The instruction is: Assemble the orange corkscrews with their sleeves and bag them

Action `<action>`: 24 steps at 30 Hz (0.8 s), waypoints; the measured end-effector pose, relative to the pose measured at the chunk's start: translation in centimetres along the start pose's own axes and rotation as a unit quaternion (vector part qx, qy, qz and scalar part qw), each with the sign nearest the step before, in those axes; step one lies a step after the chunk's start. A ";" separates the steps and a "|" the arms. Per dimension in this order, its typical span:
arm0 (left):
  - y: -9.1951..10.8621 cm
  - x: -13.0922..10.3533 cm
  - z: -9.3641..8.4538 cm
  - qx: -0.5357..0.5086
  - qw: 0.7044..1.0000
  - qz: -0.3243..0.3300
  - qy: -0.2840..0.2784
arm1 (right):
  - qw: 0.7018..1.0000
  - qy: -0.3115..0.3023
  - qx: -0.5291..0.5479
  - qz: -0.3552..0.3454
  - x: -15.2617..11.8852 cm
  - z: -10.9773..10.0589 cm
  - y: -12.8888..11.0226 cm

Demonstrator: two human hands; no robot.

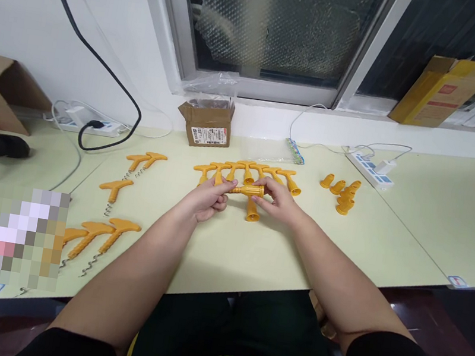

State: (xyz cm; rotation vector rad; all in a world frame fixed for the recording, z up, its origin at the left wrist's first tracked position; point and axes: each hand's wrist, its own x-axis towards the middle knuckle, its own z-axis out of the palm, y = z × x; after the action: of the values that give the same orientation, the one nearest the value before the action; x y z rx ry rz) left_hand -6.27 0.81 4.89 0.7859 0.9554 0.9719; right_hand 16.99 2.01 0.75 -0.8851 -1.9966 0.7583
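Note:
In front of me, my left hand (209,199) is closed around the T-shaped handle of a yellow corkscrew (237,190). The fingers of my right hand (279,201) pinch the wide end of a yellow sleeve (254,191) that lies in line with the corkscrew's shaft. No metal spiral shows between them. Just behind, a row of yellow corkscrews with sleeves (246,171) rests on the table. Below the held piece, the flared end of another sleeve (252,213) points toward me. Corkscrews with bare metal spirals (116,189) lie to the left. Several loose yellow sleeves (346,196) stand on the right.
The pale table (224,260) runs along a window wall. A small cardboard box (210,127) stands at the back beside a clear plastic bag (264,149). Power strips (369,167) and cables sit at the rear. A black cable (83,39) hangs at left. A blurred patch hides the lower left.

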 end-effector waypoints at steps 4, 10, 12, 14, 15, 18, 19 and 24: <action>-0.1 0.2 -0.3 -0.009 0.998 0.051 -0.026 | 0.998 0.032 0.013 0.044 -0.1 0.1 0.0; -1.0 0.5 0.3 0.016 0.995 0.095 -0.001 | 0.996 -0.077 0.027 0.028 -0.4 0.4 -1.5; -1.1 0.7 0.0 0.083 0.993 0.077 0.026 | 0.996 -0.091 0.009 0.011 -0.4 0.2 -1.8; -1.2 0.8 -0.5 0.162 0.983 0.060 0.054 | 0.998 -0.062 -0.013 0.009 -0.4 -0.3 -1.7; -1.2 0.9 -0.8 0.194 0.977 0.055 0.065 | 0.999 -0.042 -0.023 0.011 -0.4 -0.6 -1.5; -1.6 1.2 -1.9 0.266 0.960 0.052 0.076 | 0.999 0.002 -0.044 0.017 -0.4 -1.5 -0.7; -1.8 1.2 -2.2 0.286 0.954 0.055 0.076 | 0.999 0.008 -0.046 0.020 -0.4 -1.7 -0.5; -2.1 1.5 -2.9 0.337 0.934 0.094 0.071 | 0.998 0.010 -0.050 0.039 -0.4 -1.9 0.1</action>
State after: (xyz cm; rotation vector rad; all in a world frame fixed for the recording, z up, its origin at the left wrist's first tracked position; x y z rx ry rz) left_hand -7.90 1.77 1.56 1.4171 1.3878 0.8696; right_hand 18.83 2.12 1.40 -1.0296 -2.0071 0.6940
